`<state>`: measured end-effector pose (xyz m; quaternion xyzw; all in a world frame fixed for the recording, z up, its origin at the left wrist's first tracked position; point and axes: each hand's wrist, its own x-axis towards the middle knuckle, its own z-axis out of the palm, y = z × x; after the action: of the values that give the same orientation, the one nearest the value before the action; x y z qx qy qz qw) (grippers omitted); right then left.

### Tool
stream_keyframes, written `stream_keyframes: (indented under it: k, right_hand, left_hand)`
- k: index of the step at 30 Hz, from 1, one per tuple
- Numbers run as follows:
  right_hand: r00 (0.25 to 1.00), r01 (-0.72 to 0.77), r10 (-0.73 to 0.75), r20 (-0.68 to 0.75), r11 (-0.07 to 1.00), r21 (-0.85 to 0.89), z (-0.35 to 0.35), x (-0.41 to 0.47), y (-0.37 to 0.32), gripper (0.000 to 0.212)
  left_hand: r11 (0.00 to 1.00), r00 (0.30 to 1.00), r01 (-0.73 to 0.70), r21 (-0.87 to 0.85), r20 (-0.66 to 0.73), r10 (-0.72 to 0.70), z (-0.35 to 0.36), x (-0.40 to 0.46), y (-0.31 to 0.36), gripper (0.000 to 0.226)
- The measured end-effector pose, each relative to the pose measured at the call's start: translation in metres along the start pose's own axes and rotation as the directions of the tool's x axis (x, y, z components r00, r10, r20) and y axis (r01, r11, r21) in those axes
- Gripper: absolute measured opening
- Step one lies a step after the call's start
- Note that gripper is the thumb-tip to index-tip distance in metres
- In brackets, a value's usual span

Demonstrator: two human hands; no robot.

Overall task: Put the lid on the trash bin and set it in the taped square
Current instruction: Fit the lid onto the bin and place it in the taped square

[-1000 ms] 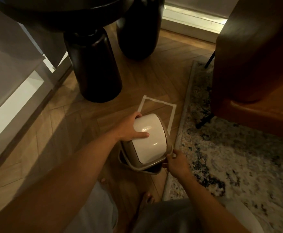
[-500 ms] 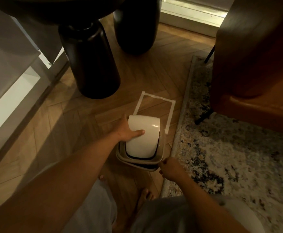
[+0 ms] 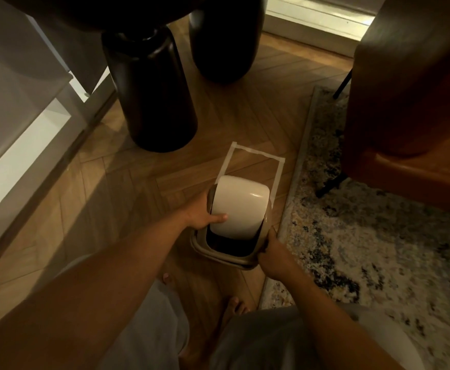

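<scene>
A small beige trash bin (image 3: 220,253) stands on the wood floor just in front of the taped square (image 3: 253,166), covering the square's near edge. Its white swing lid (image 3: 238,206) sits in a beige frame on top and is tipped, so a dark gap shows at the near side. My left hand (image 3: 202,213) grips the lid's left edge with the thumb on the white flap. My right hand (image 3: 270,252) holds the frame's near right corner.
Two dark round table legs (image 3: 154,97) stand beyond the square. A patterned rug (image 3: 373,236) borders the bin on the right, with a brown chair (image 3: 411,102) over it. A white cabinet (image 3: 18,124) lines the left. My bare feet (image 3: 234,305) are below the bin.
The lid has shifted on the bin and its flap now tips up at the near side. My right hand moved from the near rim up to the frame's right corner.
</scene>
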<state>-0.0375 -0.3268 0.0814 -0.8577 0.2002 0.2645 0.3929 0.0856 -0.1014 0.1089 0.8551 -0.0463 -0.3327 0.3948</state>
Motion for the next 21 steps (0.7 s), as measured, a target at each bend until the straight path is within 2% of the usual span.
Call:
stream_keyframes:
  k: [4, 9, 12, 19, 21]
  right_hand:
    - [0.999, -0.041, 0.041, -0.012, 0.999, -0.021, 0.008, -0.001, 0.001, 0.075]
    - [0.992, -0.119, 0.121, 0.037, 0.991, -0.06, 0.009, 0.005, 0.004, 0.053]
    - [0.988, -0.14, 0.14, 0.067, 0.99, 0.007, 0.011, 0.009, 0.007, 0.06]
    - [0.975, -0.206, 0.195, 0.108, 0.974, 0.1, 0.015, 0.008, 0.011, 0.071]
    - [0.967, -0.24, 0.224, 0.119, 0.959, 0.148, 0.015, 0.008, 0.011, 0.081]
  left_hand:
    - [0.998, 0.992, 0.063, 0.025, 0.111, -0.066, -0.002, -0.007, -0.011, 0.089]
    - [0.996, 0.984, 0.079, -0.027, 0.163, -0.074, -0.008, -0.016, -0.015, 0.092]
    - [0.99, 0.981, 0.114, -0.079, 0.164, -0.1, -0.013, -0.019, -0.021, 0.099]
    - [0.983, 0.975, 0.172, -0.072, 0.158, -0.159, -0.01, -0.016, -0.031, 0.088]
    - [0.979, 0.974, 0.183, -0.096, 0.154, -0.167, -0.008, -0.017, -0.035, 0.088]
